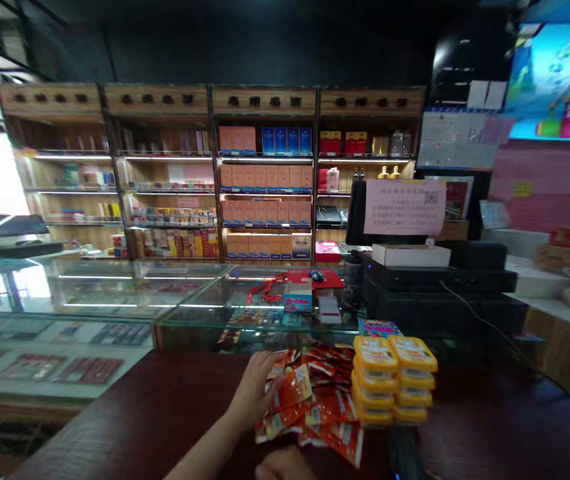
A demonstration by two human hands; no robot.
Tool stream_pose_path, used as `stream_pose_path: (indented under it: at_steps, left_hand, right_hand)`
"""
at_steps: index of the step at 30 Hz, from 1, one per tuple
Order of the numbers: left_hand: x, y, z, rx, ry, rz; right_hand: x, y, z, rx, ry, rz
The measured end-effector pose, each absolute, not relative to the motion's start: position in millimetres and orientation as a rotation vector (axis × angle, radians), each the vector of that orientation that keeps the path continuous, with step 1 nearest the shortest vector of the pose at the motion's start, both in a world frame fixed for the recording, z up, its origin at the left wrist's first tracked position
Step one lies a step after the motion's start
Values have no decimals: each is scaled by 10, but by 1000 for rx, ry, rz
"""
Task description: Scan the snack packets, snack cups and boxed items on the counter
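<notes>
"Where are the packets (292, 390)?"
"Heaped on the counter (129, 417), beside the yellow tubs (375, 385). Left hand (255, 388): fingers half open against them (grip unclear). Right hand (287, 465): can't tell. Press lightly, sparing the tubs."

One bare left hand (256, 388); one bare left forearm (209, 441), long, smooth in outline, narrowing toward the hand; one bare right hand (287, 465), rounded, partly cropped.

Packets (322, 400) lie heaped on the counter (129, 407); stacked tubs (395, 380) sit just beside them at three o'clock. Beyond, at twelve, is a glass case (199, 323), shelves (265, 101) behind it; at one, a monitor (359, 217).
</notes>
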State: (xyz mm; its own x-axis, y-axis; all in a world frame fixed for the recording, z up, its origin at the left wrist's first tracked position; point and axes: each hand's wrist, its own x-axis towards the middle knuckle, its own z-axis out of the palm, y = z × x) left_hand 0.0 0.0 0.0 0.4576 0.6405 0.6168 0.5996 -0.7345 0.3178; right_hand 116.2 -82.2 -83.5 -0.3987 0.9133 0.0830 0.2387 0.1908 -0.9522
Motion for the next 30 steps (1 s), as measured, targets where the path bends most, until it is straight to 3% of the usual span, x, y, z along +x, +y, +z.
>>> stream_pose_path:
  at_steps: [11, 22, 30]
  left_hand:
    - [133, -666, -240, 2247, 1163, 1303]
    - [508, -973, -378, 2060, 1010, 1261]
    - [506, -1001, -448, 1905, 1059, 1270]
  right_hand:
    - [1466, -1059, -526, -1135, -1727, 1399]
    - [2093, -1530, -534, -1331, -1519, 889]
    - [2056, -1554, -612, -1318, -1363, 943]
